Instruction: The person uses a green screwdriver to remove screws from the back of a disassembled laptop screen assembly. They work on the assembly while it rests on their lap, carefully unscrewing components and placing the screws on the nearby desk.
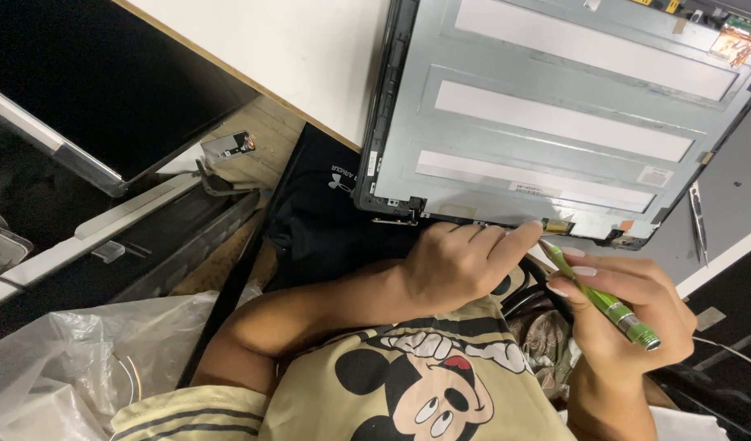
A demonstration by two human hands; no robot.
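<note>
- Laptop screen panel (555,122) lies back side up on the white table (294,49), its near edge overhanging toward the person.
- Left hand (461,261) is curled, fingertips pressed on the panel's near edge by a small yellowish connector (557,224).
- Right hand (628,314) is closed around a green screwdriver (600,296); tip points at that same connector (contact too small to tell).
- Metal hinge bracket (394,219) sits at the panel's near left corner, just beside the left hand.
- Tweezers (698,219) lie on the grey surface to the right, apart from both hands.
- Copper-coloured flex (735,42) sits at the panel's far right corner.
- Black cloth (326,212) hangs below the table edge, under the left forearm.
- Another dark screen (89,82) lies at left, well apart.
- Clear plastic bag (73,359) at lower left; contents cannot be made out.
</note>
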